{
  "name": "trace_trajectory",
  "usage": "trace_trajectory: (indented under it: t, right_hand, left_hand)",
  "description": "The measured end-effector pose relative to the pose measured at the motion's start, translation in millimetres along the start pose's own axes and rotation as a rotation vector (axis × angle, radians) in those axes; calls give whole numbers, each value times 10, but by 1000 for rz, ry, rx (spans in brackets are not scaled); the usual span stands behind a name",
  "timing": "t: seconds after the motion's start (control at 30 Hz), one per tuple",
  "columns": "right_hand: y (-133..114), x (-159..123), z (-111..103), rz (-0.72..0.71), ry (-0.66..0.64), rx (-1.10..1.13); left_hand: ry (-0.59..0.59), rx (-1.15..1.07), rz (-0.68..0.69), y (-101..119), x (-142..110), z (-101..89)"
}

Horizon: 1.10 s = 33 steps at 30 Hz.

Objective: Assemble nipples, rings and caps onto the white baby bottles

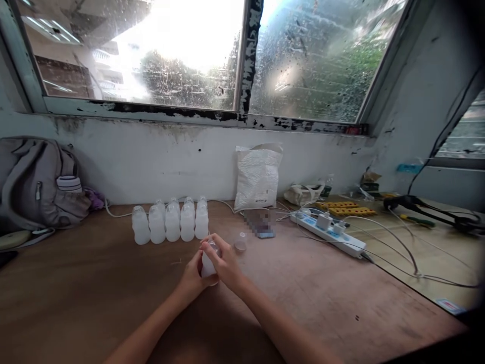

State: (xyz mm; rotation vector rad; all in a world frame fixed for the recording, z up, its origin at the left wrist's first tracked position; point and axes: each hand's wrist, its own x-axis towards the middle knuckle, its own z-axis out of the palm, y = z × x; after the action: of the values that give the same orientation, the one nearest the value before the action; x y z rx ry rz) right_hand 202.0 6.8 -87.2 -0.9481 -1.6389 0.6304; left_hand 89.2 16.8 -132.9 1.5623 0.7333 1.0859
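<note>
Between my two hands is a small translucent white bottle (208,266), held over the brown table. My left hand (195,275) wraps round its side and lower part. At the bottle's top, my right hand (224,260) has its fingers closed round the clear cap or neck, which they partly cover. Just right of my right hand, a small clear plastic cup or cap (240,244) rests on the table. Similar white bottles (173,222) with clear tops stand upright in rows, beyond my hands to the left.
A white plastic mailing bag (257,179) leans on the wall. To the right lies a white power strip (328,233) with plugs and loose cables, near yellow strips (346,208) and a screwdriver (417,220). A grey backpack (38,182) sits at the far left.
</note>
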Motion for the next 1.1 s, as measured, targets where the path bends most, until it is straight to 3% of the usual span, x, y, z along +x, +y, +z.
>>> trace_trajectory:
  t: [0.17, 0.3, 0.43, 0.57, 0.83, 0.97, 1.1]
  right_hand:
    - [-9, 26, -27, 68, -56, 112]
    - [-42, 72, -78, 238, -130, 384]
    - [-30, 90, -106, 428, -154, 703]
    - [-21, 98, -140, 497, -232, 810]
    - [-85, 68, -164, 552, -368, 954]
    - [-23, 82, -143, 532, -344, 831]
    - [121, 119, -91, 435, -137, 431]
  left_hand:
    - [-7, -84, -68, 47, 6, -3]
    - [-18, -127, -137, 165, -67, -17]
    - [17, -264, -289, 267, -156, -9]
    - [3, -474, -430, 311, -189, -19]
    - [-171, -593, -405, 331, -231, -73]
    - [-125, -383, -341, 313, -205, -66]
    - [145, 403, -91, 271, -159, -105]
